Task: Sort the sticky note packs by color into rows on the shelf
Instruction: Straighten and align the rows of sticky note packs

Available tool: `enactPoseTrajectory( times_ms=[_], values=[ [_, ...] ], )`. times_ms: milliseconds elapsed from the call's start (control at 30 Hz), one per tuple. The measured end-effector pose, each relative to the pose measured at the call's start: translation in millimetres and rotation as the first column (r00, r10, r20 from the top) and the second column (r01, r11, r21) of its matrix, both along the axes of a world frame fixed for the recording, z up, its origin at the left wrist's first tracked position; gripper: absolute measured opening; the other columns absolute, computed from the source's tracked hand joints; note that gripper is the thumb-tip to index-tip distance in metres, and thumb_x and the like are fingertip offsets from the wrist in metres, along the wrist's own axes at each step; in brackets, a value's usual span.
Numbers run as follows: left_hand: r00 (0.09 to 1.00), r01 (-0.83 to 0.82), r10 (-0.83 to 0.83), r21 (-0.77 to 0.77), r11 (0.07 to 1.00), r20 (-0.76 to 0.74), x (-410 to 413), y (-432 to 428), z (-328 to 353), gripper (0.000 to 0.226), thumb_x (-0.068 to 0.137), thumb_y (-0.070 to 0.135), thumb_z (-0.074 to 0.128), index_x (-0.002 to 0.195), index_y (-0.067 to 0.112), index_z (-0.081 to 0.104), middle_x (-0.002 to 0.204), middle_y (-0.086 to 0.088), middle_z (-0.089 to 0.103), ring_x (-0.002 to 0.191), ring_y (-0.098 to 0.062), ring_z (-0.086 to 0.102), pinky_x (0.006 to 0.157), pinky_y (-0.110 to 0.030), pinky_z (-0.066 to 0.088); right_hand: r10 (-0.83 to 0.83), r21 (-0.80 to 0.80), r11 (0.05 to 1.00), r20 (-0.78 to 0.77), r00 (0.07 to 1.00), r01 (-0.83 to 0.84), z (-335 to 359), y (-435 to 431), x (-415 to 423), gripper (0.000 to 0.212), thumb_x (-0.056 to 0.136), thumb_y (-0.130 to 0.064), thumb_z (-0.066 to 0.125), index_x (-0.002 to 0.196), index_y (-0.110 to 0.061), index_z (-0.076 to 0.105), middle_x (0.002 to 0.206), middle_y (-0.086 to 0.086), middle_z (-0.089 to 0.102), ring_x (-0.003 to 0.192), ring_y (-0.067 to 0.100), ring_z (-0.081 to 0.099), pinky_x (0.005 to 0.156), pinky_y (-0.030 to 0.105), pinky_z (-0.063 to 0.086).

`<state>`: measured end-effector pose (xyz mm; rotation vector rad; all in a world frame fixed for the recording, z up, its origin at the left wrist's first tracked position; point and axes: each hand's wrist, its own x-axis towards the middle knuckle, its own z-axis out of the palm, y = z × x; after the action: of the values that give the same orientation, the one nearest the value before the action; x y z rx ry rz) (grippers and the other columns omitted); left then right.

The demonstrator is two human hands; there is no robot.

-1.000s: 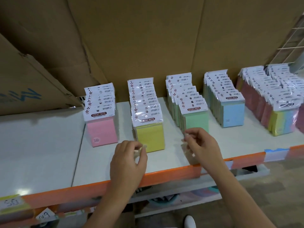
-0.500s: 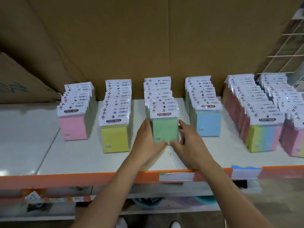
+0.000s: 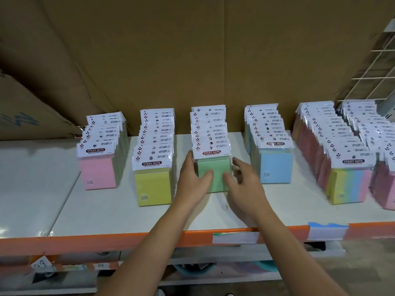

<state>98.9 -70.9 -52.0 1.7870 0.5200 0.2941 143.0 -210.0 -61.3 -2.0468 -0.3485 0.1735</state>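
Note:
Rows of sticky note packs stand on the white shelf [image 3: 102,216]: pink [image 3: 98,174], yellow [image 3: 152,186], green [image 3: 215,167], blue [image 3: 275,167], then rainbow-striped packs [image 3: 350,184] and dark pink ones [image 3: 384,189] at the right. My left hand [image 3: 191,182] holds the left edge of the front green pack, thumb across its face. On the pack's right edge is my right hand [image 3: 243,186], thumb on the front and fingers at the side. The pack stands upright at the head of its row.
Brown cardboard [image 3: 192,60] backs the shelf, and a slanted box [image 3: 32,116] sits at the far left. A white wire grid [image 3: 374,71] rises at the upper right. The orange front rail [image 3: 85,242] carries paper labels [image 3: 235,237]. A lower shelf shows below.
Both hands left the yellow row's front and moved to the green row. They now clasp the front green pack with thumbs on its face. My view shifted right.

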Motion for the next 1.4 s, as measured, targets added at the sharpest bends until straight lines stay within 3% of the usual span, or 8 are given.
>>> enactPoseTrajectory(
  times_ms=[133, 267, 333, 567, 733, 900, 1067, 1400],
  values=[
    [0.999, -0.040, 0.046, -0.183, 0.982, 0.026, 12, -4, 10, 0.050, 0.092, 0.017, 0.056, 0.137, 0.038, 0.046, 0.123, 0.016, 0.064, 0.105, 0.001, 0.060, 0.073, -0.012, 0.048, -0.038, 0.210, 0.974, -0.208, 0.977, 0.082, 8, 22, 10, 0.053, 0.101, -0.042, 0.047, 0.151, -0.027, 0.036, 0.139, -0.011, 0.055, 0.116, -0.007, 0.055, 0.079, 0.007, 0.046],
    [0.998, -0.048, 0.060, -0.310, 0.950, 0.028, 21, -3, 18, 0.045, 0.082, 0.037, 0.051, 0.127, 0.040, 0.055, 0.114, 0.015, 0.070, 0.099, -0.008, 0.068, 0.075, -0.024, 0.053, -0.002, 0.361, 0.925, -0.311, 0.950, 0.120, 9, 44, 11, 0.038, 0.103, -0.046, 0.042, 0.141, -0.040, 0.043, 0.127, -0.013, 0.062, 0.110, 0.008, 0.064, 0.097, 0.039, 0.054],
    [0.997, -0.056, 0.069, -0.315, 0.947, 0.029, 23, -2, 17, 0.048, 0.078, 0.039, 0.048, 0.125, 0.038, 0.057, 0.112, 0.015, 0.070, 0.101, -0.009, 0.067, 0.080, -0.028, 0.053, -0.020, 0.362, 0.922, -0.305, 0.952, 0.135, 6, 49, 10, 0.037, 0.103, -0.047, 0.041, 0.139, -0.041, 0.044, 0.128, -0.012, 0.062, 0.112, 0.011, 0.062, 0.100, 0.044, 0.052],
    [0.997, -0.054, 0.068, -0.360, 0.932, 0.028, 28, 5, 19, 0.038, 0.080, 0.043, 0.047, 0.113, 0.036, 0.063, 0.097, 0.018, 0.074, 0.085, -0.004, 0.071, 0.068, -0.024, 0.052, -0.014, 0.415, 0.895, -0.334, 0.942, 0.160, 3, 50, 16, 0.037, 0.101, -0.049, 0.043, 0.138, -0.042, 0.045, 0.122, -0.015, 0.065, 0.101, 0.005, 0.069, 0.088, 0.036, 0.059],
    [0.997, -0.010, 0.037, -0.396, 0.918, 0.061, 38, 6, 18, 0.041, 0.083, 0.042, 0.046, 0.122, 0.037, 0.060, 0.108, 0.010, 0.074, 0.097, -0.015, 0.071, 0.086, -0.039, 0.057, -0.015, 0.412, 0.897, -0.332, 0.943, 0.159, 9, 53, 30, 0.033, 0.102, -0.050, 0.040, 0.132, -0.042, 0.053, 0.106, -0.023, 0.071, 0.092, 0.001, 0.071, 0.070, 0.020, 0.055],
    [0.996, 0.011, 0.020, -0.355, 0.935, 0.082, 38, 3, 16, 0.041, 0.083, 0.044, 0.047, 0.123, 0.043, 0.057, 0.104, 0.019, 0.073, 0.089, -0.004, 0.071, 0.072, -0.024, 0.053, -0.014, 0.429, 0.887, -0.345, 0.938, 0.171, 2, 51, 33, 0.026, 0.096, -0.057, 0.039, 0.113, -0.052, 0.059, 0.106, -0.020, 0.072, 0.096, 0.008, 0.072, 0.083, 0.035, 0.058],
    [0.997, 0.021, 0.012, -0.435, 0.900, 0.073, 46, 12, 19, 0.036, 0.085, 0.045, 0.047, 0.119, 0.043, 0.058, 0.104, 0.009, 0.075, 0.090, -0.015, 0.074, 0.075, -0.037, 0.059, -0.003, 0.436, 0.886, -0.336, 0.942, 0.159, 7, 53, 40, 0.040, 0.092, -0.061, 0.040, 0.125, -0.046, 0.057, 0.109, -0.015, 0.073, 0.093, 0.011, 0.073, 0.083, 0.037, 0.058],
    [0.997, 0.050, -0.016, -0.517, 0.854, 0.069, 58, 19, 16, 0.032, 0.091, 0.040, 0.049, 0.120, 0.033, 0.061, 0.103, 0.003, 0.076, 0.091, -0.020, 0.074, 0.067, -0.030, 0.058, 0.076, 0.457, 0.881, -0.383, 0.921, 0.118, 7, 53, 50, 0.035, 0.097, -0.059, 0.042, 0.124, -0.042, 0.057, 0.105, -0.008, 0.075, 0.091, 0.017, 0.075, 0.092, 0.048, 0.057]
  ],
)
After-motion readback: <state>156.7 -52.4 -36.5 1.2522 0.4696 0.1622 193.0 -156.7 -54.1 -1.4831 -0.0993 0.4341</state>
